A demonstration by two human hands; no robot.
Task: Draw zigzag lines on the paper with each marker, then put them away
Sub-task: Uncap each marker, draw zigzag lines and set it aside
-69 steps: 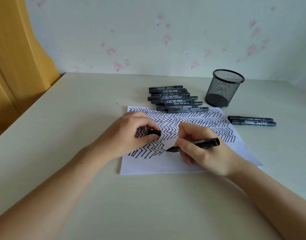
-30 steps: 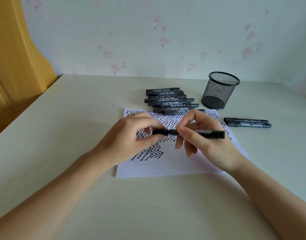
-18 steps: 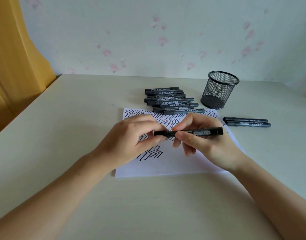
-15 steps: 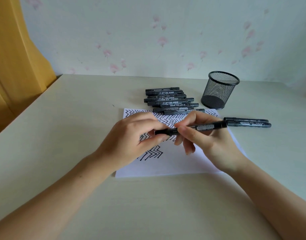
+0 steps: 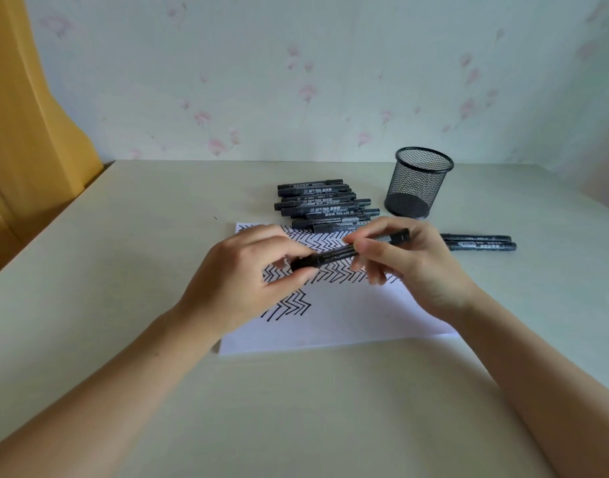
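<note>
A white paper (image 5: 348, 315) covered with black zigzag lines lies on the table. Above it I hold one black marker (image 5: 334, 255), tilted with its far end raised to the right. My right hand (image 5: 406, 263) grips its barrel. My left hand (image 5: 248, 274) pinches the capped left end between thumb and fingers. A pile of several black markers (image 5: 322, 207) lies at the paper's far edge. Two more markers (image 5: 479, 242) lie side by side to the right of the paper. A black mesh pen cup (image 5: 418, 182) stands upright behind them.
The beige table (image 5: 123, 270) runs to a floral-papered wall at the back. A yellow wooden panel (image 5: 27, 132) stands off the table's left edge.
The right hand lifted the marker off the paper. The left hand brought the cap onto its tip and pressed it on. The marker's right end has since tilted upward.
</note>
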